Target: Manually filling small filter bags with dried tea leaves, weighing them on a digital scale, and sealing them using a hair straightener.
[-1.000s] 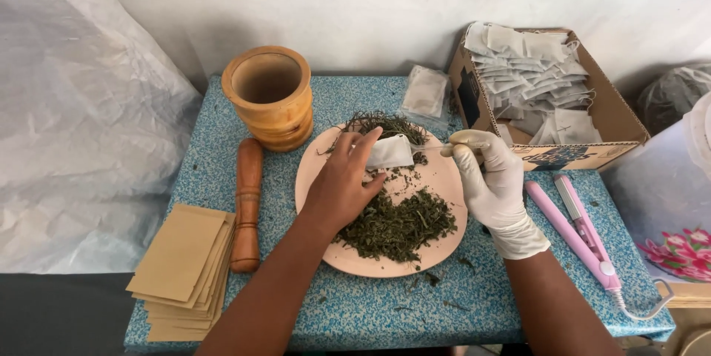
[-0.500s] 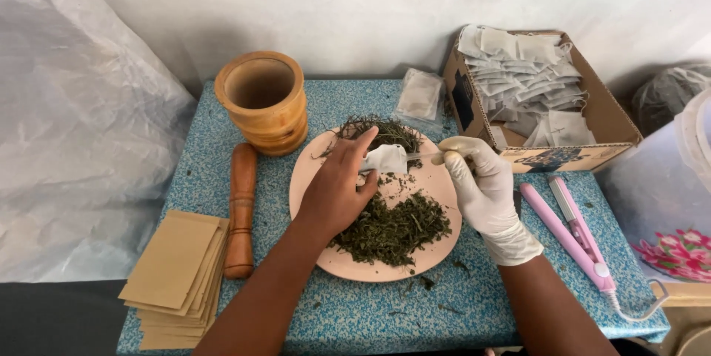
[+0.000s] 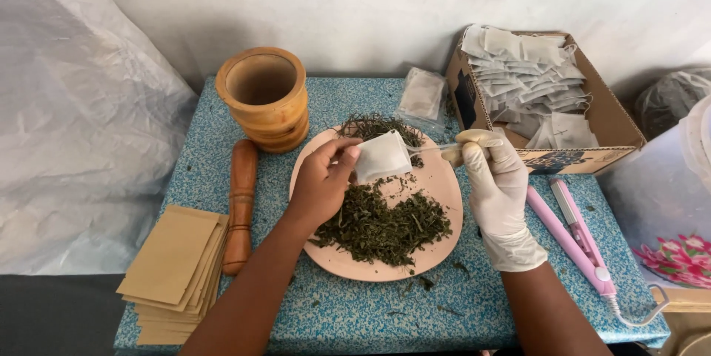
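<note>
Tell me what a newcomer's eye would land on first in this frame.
The pink plate at the table's middle, heaped with dried green herbs. Above it the bare left hand pinches a small white filter bag, while the gloved right hand holds a clear spoon toward it. A box of filled bags stands at the far right.

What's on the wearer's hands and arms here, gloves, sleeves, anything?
The left hand is bare, with no glove, ring or watch visible. The right hand wears a thin, off-white disposable glove, slightly wrinkled, whose cuff ends just past the wrist. Both forearms are bare as far as the picture shows; no sleeves reach into view. No markings or bands show.
</note>
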